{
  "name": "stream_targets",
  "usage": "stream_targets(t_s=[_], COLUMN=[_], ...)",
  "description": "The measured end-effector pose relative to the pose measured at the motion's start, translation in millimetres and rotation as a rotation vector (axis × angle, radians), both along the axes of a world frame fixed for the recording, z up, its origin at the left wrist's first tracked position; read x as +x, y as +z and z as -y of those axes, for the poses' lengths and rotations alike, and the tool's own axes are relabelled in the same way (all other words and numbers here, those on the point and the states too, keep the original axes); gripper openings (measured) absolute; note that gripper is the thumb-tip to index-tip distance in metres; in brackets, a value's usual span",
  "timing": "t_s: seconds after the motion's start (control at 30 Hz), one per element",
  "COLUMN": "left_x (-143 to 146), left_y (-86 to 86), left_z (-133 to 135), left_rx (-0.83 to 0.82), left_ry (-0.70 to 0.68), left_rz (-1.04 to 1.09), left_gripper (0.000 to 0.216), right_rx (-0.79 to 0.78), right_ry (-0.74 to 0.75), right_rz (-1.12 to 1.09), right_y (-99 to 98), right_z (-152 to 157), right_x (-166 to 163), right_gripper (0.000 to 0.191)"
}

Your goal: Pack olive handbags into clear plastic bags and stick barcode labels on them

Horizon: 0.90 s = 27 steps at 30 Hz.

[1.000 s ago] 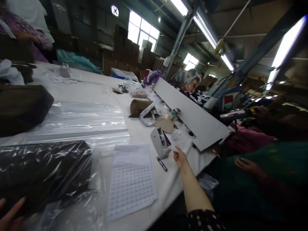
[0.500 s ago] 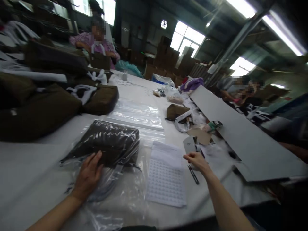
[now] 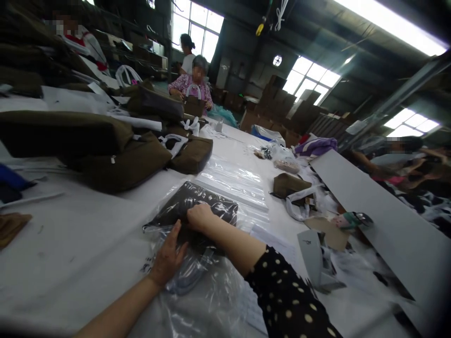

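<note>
A dark brown handbag lies flat inside a clear plastic bag on the white table. Its light handles show through the plastic towards me. My left hand rests on the near edge of the package, fingers stretched out and thumb apart. Over the middle of the handbag is my right hand, its fingers curled down against the plastic; whatever they hold is hidden. Beneath my right forearm, a printed sheet of small labels is partly covered.
Brown bags are heaped at the left. Flat clear plastic bags lie beyond the package. At the right are another brown bag, a bottle, a grey-white object and a raised white board. A co-worker handles a bag across the table.
My right hand has come left from beside the label sheet onto the bagged handbag. My left hand stays at the package's near edge. The view has shifted left.
</note>
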<state>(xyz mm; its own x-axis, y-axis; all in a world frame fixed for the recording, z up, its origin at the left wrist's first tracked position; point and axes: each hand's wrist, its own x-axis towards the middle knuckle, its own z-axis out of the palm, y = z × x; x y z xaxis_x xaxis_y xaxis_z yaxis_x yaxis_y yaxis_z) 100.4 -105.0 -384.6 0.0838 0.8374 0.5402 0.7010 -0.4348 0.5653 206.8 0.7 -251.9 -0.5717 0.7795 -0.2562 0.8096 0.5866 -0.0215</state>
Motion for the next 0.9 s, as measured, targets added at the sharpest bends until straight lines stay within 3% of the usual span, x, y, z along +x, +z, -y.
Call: stream_targets(t_s=[0.1, 0.2, 0.27, 0.33, 0.4, 0.5, 0.6, 0.7, 0.73, 0.8, 0.9], left_x=[-0.6, -3.2, -5.4, -6.7, -7.1, -11.7, -28.6, -52.0, -58.6, -67.9, -75.0], left_y=[-0.4, -0.9, -1.2, -0.7, 2.4, 16.3, 36.2, 43.0, 39.4, 24.3, -4.6], left_z=[1.1, -4.9, -17.8, -37.7, -59.0, -73.4, -45.2, 16.2, 37.1, 70.1, 90.1], left_rx=[0.010, 0.020, 0.021, 0.003, -0.017, -0.020, -0.008, -0.081, -0.126, -0.167, -0.113], left_ry=[-0.041, -0.092, -0.130, -0.187, -0.249, -0.311, -0.358, -0.579, -0.655, -0.669, -0.516], left_rz=[-0.095, -0.150, -0.159, -0.159, -0.160, -0.177, -0.194, -0.257, -0.298, -0.345, -0.320], left_gripper=[0.057, 0.048, 0.045, 0.044, 0.043, 0.041, 0.041, 0.059, 0.072, 0.083, 0.049], right_rx=[0.076, 0.185, 0.292, 0.440, 0.480, 0.471, 0.347, 0.187, 0.143, 0.051, -0.029], right_ry=[-0.107, -0.205, -0.158, 0.054, 0.301, 0.385, 0.391, 0.266, 0.171, -0.005, -0.059], right_rz=[0.011, -0.015, -0.068, -0.164, -0.240, -0.355, -0.474, -0.619, -0.663, -0.736, -0.764], right_y=[9.1, 18.4, 12.5, -7.2, -37.6, -84.9, -111.3, -112.8, -109.4, -99.4, -83.5], right_z=[-13.3, -4.5, 23.7, 66.3, 110.8, 155.0, 169.5, 176.2, 178.8, 183.7, 186.3], right_x=[21.8, 86.7, 138.7, 179.9, 200.4, 194.2, 168.0, 144.6, 138.7, 130.5, 129.7], right_gripper=[0.038, 0.039, 0.043, 0.057, 0.063, 0.047, 0.025, 0.027, 0.029, 0.034, 0.035])
